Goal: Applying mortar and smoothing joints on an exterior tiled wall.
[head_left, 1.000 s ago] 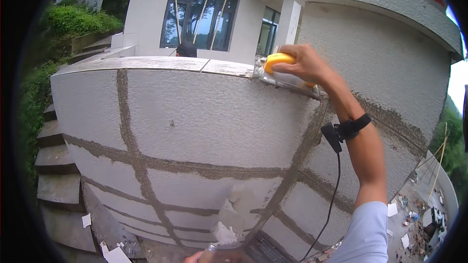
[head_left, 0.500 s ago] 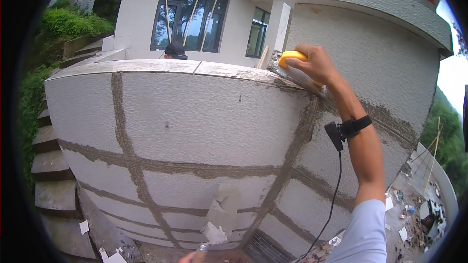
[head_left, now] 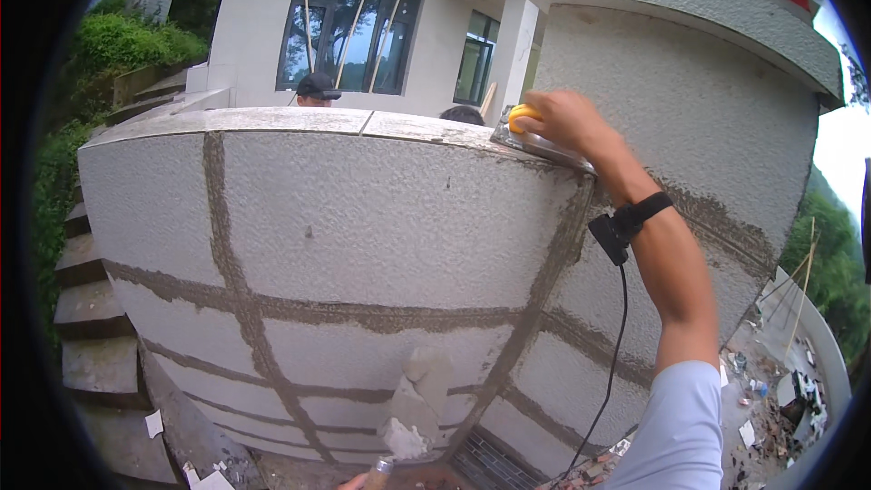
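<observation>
My right hand [head_left: 558,118] grips the yellow handle [head_left: 521,120] of a mortar-smeared metal float [head_left: 544,152], which lies against the top edge of the white textured wall [head_left: 372,218] at its right corner. A black strapped device with a cable is on my right forearm. Low at the bottom, my left hand [head_left: 356,483], mostly out of frame, holds the wooden handle [head_left: 376,476] of a trowel [head_left: 413,399] carrying grey mortar. Brown mortar bands cross the wall's panels.
A person in a black cap [head_left: 318,87] and another head [head_left: 461,114] show behind the wall. Concrete steps [head_left: 91,304] run down the left beside plants. Debris [head_left: 789,399] and bamboo poles [head_left: 803,281] lie or lean at lower right. A house with windows [head_left: 349,27] stands behind.
My right hand moved the float rightward, then slightly back left, tilting it along the top edge. The capped head shows more, and a second head has appeared. The view has shifted slightly.
</observation>
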The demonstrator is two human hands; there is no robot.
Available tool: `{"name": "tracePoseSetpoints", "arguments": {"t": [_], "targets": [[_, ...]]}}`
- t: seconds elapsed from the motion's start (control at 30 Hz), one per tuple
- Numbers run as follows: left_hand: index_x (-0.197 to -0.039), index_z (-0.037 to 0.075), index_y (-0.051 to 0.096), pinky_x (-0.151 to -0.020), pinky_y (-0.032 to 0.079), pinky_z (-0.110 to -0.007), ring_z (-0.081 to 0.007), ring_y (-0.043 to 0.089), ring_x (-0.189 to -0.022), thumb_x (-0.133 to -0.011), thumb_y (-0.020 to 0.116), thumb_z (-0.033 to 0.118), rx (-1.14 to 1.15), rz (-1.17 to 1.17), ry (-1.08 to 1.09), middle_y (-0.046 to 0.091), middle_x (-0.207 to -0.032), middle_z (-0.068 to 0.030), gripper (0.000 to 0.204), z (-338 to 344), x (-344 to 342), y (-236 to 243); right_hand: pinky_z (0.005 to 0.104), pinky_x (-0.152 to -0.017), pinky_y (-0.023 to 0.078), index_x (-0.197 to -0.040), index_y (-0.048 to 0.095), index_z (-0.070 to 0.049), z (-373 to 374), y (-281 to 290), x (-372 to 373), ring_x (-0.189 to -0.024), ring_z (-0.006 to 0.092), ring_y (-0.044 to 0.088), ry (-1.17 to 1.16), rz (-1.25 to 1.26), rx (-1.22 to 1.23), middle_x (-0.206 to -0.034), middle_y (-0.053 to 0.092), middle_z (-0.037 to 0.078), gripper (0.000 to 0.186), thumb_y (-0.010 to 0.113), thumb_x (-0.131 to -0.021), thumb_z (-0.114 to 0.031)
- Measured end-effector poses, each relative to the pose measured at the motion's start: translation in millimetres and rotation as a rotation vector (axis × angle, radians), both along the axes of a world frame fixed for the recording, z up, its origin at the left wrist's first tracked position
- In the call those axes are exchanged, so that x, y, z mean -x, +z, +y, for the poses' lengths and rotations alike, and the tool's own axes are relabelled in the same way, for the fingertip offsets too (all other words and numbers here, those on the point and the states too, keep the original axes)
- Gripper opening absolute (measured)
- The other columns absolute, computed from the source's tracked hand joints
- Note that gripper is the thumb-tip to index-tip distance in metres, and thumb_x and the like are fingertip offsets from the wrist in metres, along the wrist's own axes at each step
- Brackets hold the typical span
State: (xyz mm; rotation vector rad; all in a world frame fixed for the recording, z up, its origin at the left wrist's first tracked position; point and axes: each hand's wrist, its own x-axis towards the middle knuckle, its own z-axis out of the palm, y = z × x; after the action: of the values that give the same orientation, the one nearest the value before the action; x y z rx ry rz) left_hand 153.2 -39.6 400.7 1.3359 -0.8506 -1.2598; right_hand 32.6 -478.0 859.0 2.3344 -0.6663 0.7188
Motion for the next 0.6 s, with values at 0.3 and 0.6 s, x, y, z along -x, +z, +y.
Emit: {"name": "tracePoseSetpoints", "arguments": {"t": [0.3, 0.6], "targets": [[-0.136, 0.000, 0.044, -0.057, 0.046, -0.025, -0.0099, 0.055, -0.066, -0.078, 0.078, 0.030, 0.032, 0.076, 0.067, 0.059, -0.087, -0.0021, 0.074, -2, 6, 2, 0.0363, -0.065, 0.051, -0.102, 0.067, -0.005, 35, 3, 0, -0.068, 0.0247, 0.066, 0.158, -0.178, 0.008, -0.080, 0.069, 0.014, 0.036, 0.065, -0.089, -0.038], [-0.134, 0.002, 0.045, -0.054, 0.044, -0.025, -0.0088, 0.053, -0.063, -0.080, 0.077, 0.029, 0.098, 0.059, 0.060, 0.057, -0.084, -0.0002, 0.068, -4, 16, -7, 0.0316, -0.061, 0.049, -0.103, 0.064, -0.006, 32, -11, -24, -0.063, 0.0177, 0.063, 0.215, -0.087, -0.103, -0.076, 0.068, 0.011, 0.035, 0.066, -0.089, -0.038]]}}
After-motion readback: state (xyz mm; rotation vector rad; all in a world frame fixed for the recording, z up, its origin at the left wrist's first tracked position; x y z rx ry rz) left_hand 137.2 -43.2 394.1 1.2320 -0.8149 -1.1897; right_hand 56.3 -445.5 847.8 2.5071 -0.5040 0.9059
